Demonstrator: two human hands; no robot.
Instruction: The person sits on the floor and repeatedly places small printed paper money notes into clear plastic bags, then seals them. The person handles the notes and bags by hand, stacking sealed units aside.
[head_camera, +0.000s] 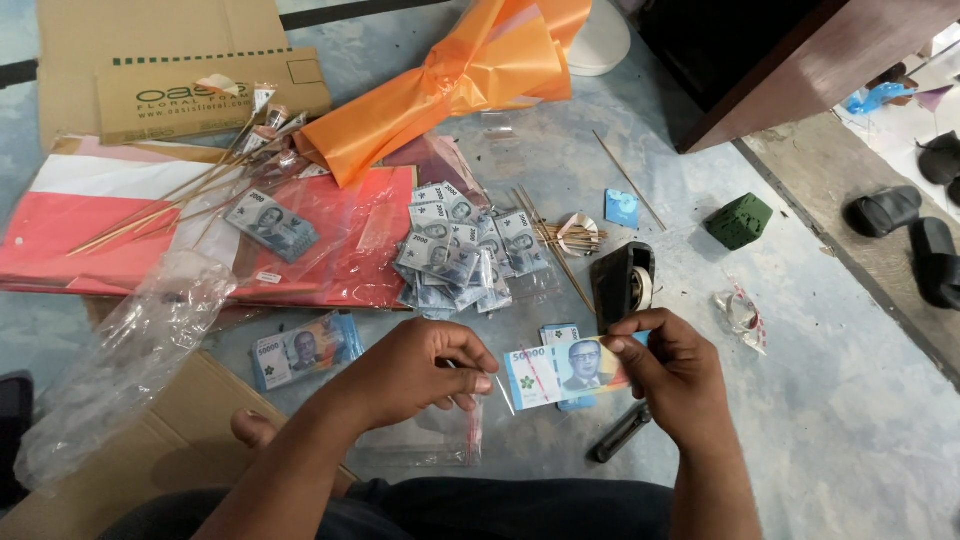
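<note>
Right hand (672, 370) pinches a blue banknote (565, 372) in its clear sleeve, near centre | left hand (420, 372) fingers closed on the sleeve's left end | done: sleeved grey notes piled (455, 250) far, some on skewers (190, 200) far left | left: loose blue stack (305, 350).

Home floor turned craft spot, I think; edges poorly seen. I sit on bare grey floor (820, 420). Sandals (900, 235) by threshold at 3 o'clock, dark wooden furniture (800, 60) at 1. Flattened cardboard box (180, 90) at 11, orange wrapping sheet (470, 70) at 12, green floral foam block (740, 220) at 2, tape dispenser (622, 280) near centre.
</note>
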